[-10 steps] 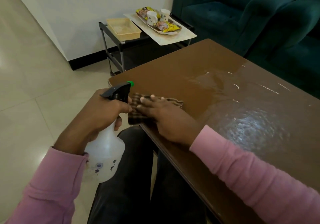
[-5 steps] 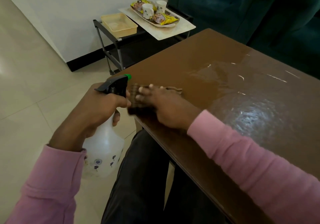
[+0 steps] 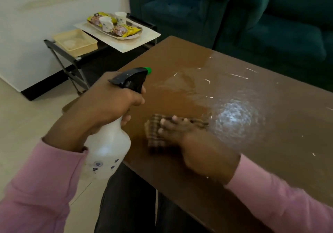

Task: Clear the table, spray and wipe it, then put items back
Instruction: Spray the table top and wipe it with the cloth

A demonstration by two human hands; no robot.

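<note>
I sit in what looks like a home living room; dark teal upholstered armchairs (image 3: 189, 13) crowd my low brown table (image 3: 270, 142); pale tiled floor (image 3: 27, 115); a black folding stand (image 3: 59, 51) by the white wall (image 3: 36, 34) carries a tray (image 3: 126, 37) of cups (image 3: 106, 23) and snack packets (image 3: 128, 30).

There is one view only, from the person's head. It looks forward and down, from close above the near edge of the glossy brown wooden table (image 3: 281, 128), toward the dark teal upholstered sofa (image 3: 270, 27) behind it.
</note>
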